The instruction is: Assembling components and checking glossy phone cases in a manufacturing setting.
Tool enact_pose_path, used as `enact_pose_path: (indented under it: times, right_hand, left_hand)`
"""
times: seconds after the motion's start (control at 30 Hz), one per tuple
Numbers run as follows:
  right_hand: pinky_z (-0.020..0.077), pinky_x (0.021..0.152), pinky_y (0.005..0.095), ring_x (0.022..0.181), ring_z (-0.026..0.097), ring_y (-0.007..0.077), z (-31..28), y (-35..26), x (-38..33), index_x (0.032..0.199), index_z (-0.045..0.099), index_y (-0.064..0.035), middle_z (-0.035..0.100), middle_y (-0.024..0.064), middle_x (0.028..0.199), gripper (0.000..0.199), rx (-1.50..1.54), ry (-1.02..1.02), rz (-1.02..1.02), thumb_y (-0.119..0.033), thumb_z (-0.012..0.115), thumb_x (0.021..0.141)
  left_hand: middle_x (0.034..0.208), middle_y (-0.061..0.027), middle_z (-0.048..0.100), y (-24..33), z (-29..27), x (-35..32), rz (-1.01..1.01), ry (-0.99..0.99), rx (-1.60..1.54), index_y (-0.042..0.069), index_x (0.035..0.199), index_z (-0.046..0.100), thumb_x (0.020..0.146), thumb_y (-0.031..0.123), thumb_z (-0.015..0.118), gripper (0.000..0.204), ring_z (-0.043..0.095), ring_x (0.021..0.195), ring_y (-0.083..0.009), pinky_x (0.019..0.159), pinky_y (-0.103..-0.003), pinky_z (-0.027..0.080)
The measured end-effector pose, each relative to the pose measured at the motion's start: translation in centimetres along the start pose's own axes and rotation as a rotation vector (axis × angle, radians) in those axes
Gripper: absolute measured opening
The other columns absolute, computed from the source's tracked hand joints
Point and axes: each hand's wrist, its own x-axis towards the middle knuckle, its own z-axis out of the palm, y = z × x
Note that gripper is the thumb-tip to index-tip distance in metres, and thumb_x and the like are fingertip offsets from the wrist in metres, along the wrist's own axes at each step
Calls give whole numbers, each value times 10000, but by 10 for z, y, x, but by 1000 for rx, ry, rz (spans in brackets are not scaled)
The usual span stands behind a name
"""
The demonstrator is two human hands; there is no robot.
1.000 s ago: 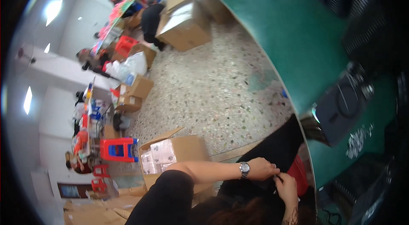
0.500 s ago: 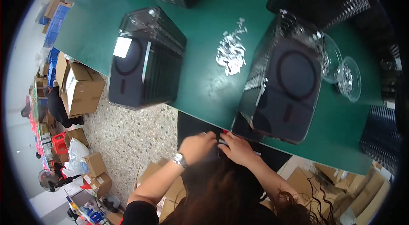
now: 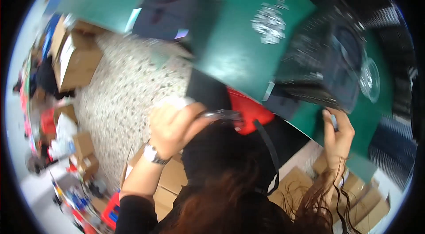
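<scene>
Out over the floor, my left hand [image 3: 172, 125], with a watch on its wrist, grips a thin, glossy dark phone case [image 3: 223, 114] seen almost edge-on. My right hand [image 3: 338, 134] is at the near end of the right-hand stack of phone cases [image 3: 347, 48]. Its thumb and fingers are closed round a small pale silvery piece [image 3: 334, 122], blurred. Beside this stack a single dark case [image 3: 283, 103] lies at the table edge. Small silvery parts [image 3: 269, 23] form a pile between the two stacks.
Another stack of cases [image 3: 168, 6] stands at the left on the green table [image 3: 239, 57]. Clear round dishes [image 3: 369, 79] sit at the right. A red pouch [image 3: 250, 112] with a black strap lies at my lap. Cartons [image 3: 82, 63] stand on the floor.
My hands have come apart from together at the lap: the left moved up and left with a case, the right across to the right stack. The red pouch shows. The view has shifted.
</scene>
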Motion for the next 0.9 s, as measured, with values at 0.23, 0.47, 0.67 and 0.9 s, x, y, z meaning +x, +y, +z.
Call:
enact_pose_path:
  times: [0.23,0.47,0.67,0.9]
  right_hand:
    - [507,756,384,800,675,289,31,-7,8,1030,674,34,696,194,901,166,-2,121,50,-122,675,974]
    - [510,790,434,827,662,378,48,14,21,1119,642,64,671,264,922,197,38,116,-146,-67,609,975]
    - [522,871,413,989,684,304,47,79,35,1190,603,120,682,264,1095,285,220,66,-94,-45,627,959]
    - [542,901,465,1011,696,433,26,-21,15,1218,665,120,706,319,1139,387,38,26,26,-178,693,973]
  left_hand:
    - [789,-11,619,11,-47,4,144,223,166,118,899,705,664,253,896,332,595,673,-216,571,-339,457]
    - [771,-7,636,16,-77,-11,159,391,262,133,873,716,697,295,908,307,612,647,-212,553,-337,463]
    - [811,-5,601,23,-58,-32,34,348,131,139,1057,743,861,264,799,239,596,691,-186,584,-345,441]
    - [820,-16,575,30,-40,-73,-138,280,134,137,1083,730,929,248,734,190,603,722,-190,621,-349,446]
